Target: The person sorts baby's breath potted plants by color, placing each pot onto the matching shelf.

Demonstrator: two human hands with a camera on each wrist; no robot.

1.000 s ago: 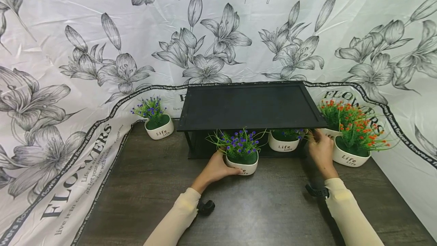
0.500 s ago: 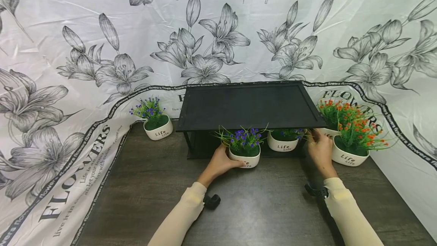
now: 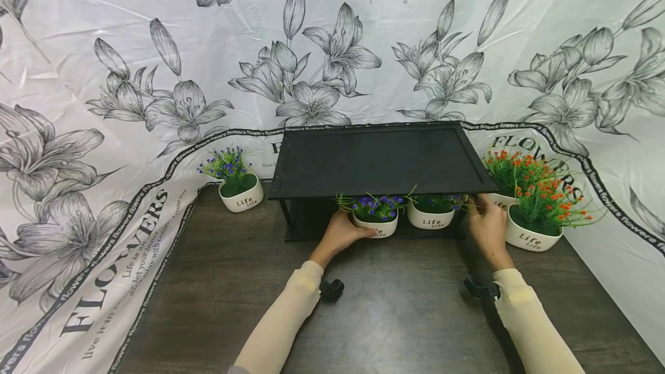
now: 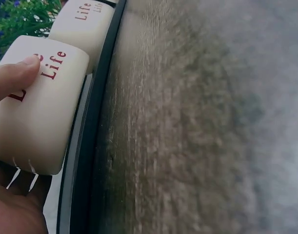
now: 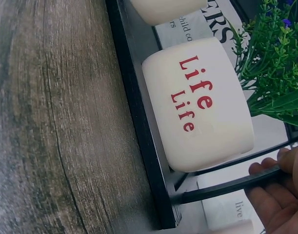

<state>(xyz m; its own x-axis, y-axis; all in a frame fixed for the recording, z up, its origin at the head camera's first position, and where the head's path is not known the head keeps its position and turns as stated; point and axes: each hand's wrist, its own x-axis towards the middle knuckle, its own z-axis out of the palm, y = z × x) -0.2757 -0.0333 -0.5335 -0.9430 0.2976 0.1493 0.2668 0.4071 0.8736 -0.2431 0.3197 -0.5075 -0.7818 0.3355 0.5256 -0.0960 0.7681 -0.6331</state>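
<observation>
My left hand (image 3: pixel 343 233) holds a white "Life" flowerpot (image 3: pixel 385 227) with purple flowers at the front of a black shelf rack (image 3: pixel 381 160). In the left wrist view the thumb presses that pot's lettered front (image 4: pixel 36 117), fingers round its end, the base right at the lower board's edge. Its flowers are partly under the top board. To its right, a second purple-flowered pot (image 3: pixel 431 221) stands on the lower board, also seen as a white pot (image 5: pixel 207 136) in the right wrist view. My right hand (image 3: pixel 488 229) grips the rack's right front post (image 5: pixel 222 190).
At the far left of the dark wooden table (image 3: pixel 415 316) stands another purple-flowered pot (image 3: pixel 241 195). Two orange-flowered pots, the nearer a white pot (image 3: pixel 535 240), are close beside my right hand. A flower-printed cloth (image 3: pixel 322 45) hangs behind the rack.
My left hand has moved the purple-flowered pot forward and slightly right, from in front of the rack to its lower board. The right hand has stayed on the post.
</observation>
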